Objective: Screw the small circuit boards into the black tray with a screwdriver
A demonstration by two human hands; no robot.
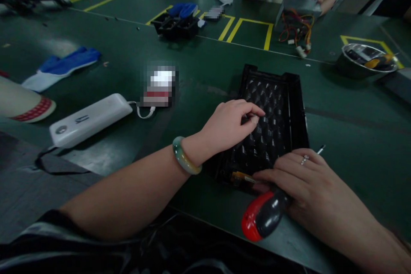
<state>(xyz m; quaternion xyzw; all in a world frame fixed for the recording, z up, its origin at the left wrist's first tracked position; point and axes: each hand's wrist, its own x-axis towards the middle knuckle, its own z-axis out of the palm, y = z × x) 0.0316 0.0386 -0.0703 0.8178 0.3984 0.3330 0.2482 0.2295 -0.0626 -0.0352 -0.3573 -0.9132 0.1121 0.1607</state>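
Observation:
A black panel with a quilted, bumpy surface [268,132] lies on the green table in front of me, its raised rims at the far end and right side. My left hand [229,122] is over its left part, thumb and forefinger drawn together; what they pinch, if anything, is too small to name. In my right hand [308,180] is a screwdriver with a red and black handle [265,214], its metal tip poking out beyond my knuckles. The right fingertips are at the panel's near edge, beside a small orange strip [242,177].
A white power bank [91,120] is cabled to a blurred phone [159,85] on the left. Behind them lie a blue-and-white glove [64,66] and a black tray [175,28]. A metal bowl [367,62] stands at right. Across the table, a person handles a wired metal box [297,8].

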